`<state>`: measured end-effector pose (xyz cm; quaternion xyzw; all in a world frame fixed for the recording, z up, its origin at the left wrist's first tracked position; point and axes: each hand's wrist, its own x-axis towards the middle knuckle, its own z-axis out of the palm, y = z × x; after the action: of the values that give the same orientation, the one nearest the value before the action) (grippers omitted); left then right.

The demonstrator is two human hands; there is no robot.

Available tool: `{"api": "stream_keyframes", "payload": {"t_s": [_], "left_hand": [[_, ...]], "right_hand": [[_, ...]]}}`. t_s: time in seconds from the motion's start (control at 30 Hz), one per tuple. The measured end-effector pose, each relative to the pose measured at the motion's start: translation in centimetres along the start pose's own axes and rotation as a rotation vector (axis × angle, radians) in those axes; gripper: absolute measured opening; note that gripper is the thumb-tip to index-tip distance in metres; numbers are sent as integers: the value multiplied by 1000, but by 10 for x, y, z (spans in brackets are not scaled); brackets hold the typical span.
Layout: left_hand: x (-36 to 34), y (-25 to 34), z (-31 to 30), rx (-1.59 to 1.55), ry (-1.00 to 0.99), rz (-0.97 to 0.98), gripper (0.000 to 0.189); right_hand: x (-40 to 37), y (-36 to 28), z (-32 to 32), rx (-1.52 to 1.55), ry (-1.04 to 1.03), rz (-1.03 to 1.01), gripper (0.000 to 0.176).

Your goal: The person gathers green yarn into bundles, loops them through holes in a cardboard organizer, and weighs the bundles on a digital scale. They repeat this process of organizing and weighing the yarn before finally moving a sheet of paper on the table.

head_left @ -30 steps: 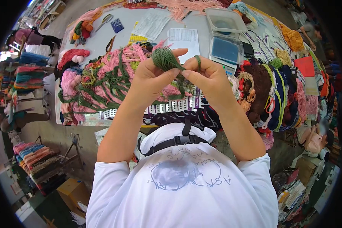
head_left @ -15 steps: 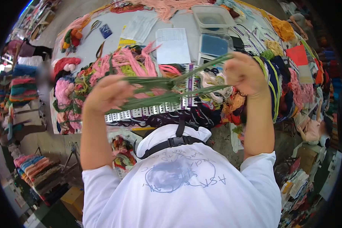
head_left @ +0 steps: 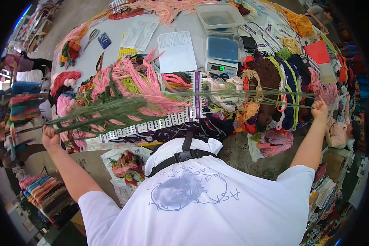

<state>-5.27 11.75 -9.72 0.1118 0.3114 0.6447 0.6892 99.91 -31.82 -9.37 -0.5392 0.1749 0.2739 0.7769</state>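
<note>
A skein of dark green yarn (head_left: 98, 112) is stretched wide across the table between my two hands. My left hand (head_left: 51, 138) is closed on one end at the far left, past the table's left edge. At the far right, my right hand (head_left: 319, 109) grips the other end with bent fingers. Toward the left the strands are bunched thick and blurred; toward the right they thin into separate lines. Below the stretched yarn lie pink yarn (head_left: 145, 78), white cards with punched holes (head_left: 160, 123) and a white yarn bundle (head_left: 223, 88).
Behind the yarn heap stand a digital scale (head_left: 221, 67), a clear plastic tub (head_left: 218, 17) and a printed sheet (head_left: 177, 52). Scissors (head_left: 92, 36) lie at the back left. Brown yarn (head_left: 268, 74) and a red card (head_left: 317, 52) are at right. Other people are on both sides.
My hands have moved far apart, left hand to the left and right hand to the right. The green yarn between them has gone from a short loop to a long stretch.
</note>
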Motion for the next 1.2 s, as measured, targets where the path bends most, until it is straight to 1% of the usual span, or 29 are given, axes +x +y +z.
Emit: {"api": "stream_keyframes", "payload": {"t_s": [0.03,0.07,0.1,0.13,0.17,0.2,0.27,0.3,0.33,0.37,0.4,0.43,0.47,0.5,0.53,0.6,0.63,0.67,0.7,0.73,0.77,0.87,0.9,0.97,1.0,1.07,1.1,1.17,1.2], "left_hand": [[-1,7,7,6,33,75,20],[1,13,8,10,-38,87,19],[2,14,6,8,-38,85,19],[-12,-3,32,60,-3,142,21],[-19,-15,47,113,33,197,24],[-12,-16,38,133,-152,148,29],[-41,-73,96,225,-318,101,29],[-44,-90,106,163,-459,-24,29],[-43,-103,112,238,-427,-15,28],[-46,-121,125,258,-496,-60,25],[-51,-140,140,311,-462,-54,22],[-68,-165,168,338,-266,27,20],[-70,-172,176,343,-323,-17,19],[-71,-176,182,352,-376,-53,19],[-71,-177,187,368,-474,-78,19],[-72,-181,195,338,-503,-102,19],[-74,-183,199,320,-534,-118,19],[-76,-191,200,318,-515,-69,19],[-79,-196,200,320,-511,-64,19],[-82,-202,200,308,-482,-83,19],[-84,-207,198,294,-453,-101,18],[-90,-220,196,319,-474,-140,16],[-94,-223,196,331,-434,-131,15],[-101,-230,196,323,-417,-120,15],[-103,-232,197,313,-411,-113,14],[-111,-235,203,293,-406,-119,13],[-115,-236,208,299,-404,-119,14],[-124,-240,221,300,-399,-111,15],[-128,-241,226,306,-395,-107,15]], "right_hand": [[-11,-6,8,-36,54,-92,22],[-15,-13,14,-93,46,-119,23],[-18,-21,19,-152,39,-149,24],[-33,-20,33,-179,-17,-151,26],[-28,-26,34,-253,-216,-106,27],[-21,-32,37,-326,-414,-60,27],[-67,-11,91,-411,-464,-79,28],[-80,-4,115,-452,-487,-138,28],[-90,-2,136,-495,-501,-207,27],[-105,-6,156,-546,-557,-241,27],[-117,-12,176,-601,-614,-270,26],[-126,-18,194,-605,-709,-311,26],[-132,-26,213,-607,-814,-346,25],[-137,-36,232,-609,-874,-347,24],[-141,-47,250,-609,-940,-343,23],[-142,-68,278,-491,-754,-358,19],[-235,-10,307,-602,-673,-668,20],[-234,-14,319,-541,-721,-656,19],[-230,-16,330,-480,-766,-642,19],[-231,-15,342,-439,-820,-648,19],[-232,-11,351,-441,-824,-642,19],[-232,5,376,-429,-828,-780,19],[-229,13,383,-432,-838,-773,19],[-217,31,392,-429,-810,-688,20],[-204,42,394,-462,-821,-657,24],[-145,63,393,-780,-974,-760,26],[-104,86,391,-962,-829,-854,26],[-58,146,365,-1488,-692,-1242,25],[-27,180,347,-1273,-709,-974,36]]}}
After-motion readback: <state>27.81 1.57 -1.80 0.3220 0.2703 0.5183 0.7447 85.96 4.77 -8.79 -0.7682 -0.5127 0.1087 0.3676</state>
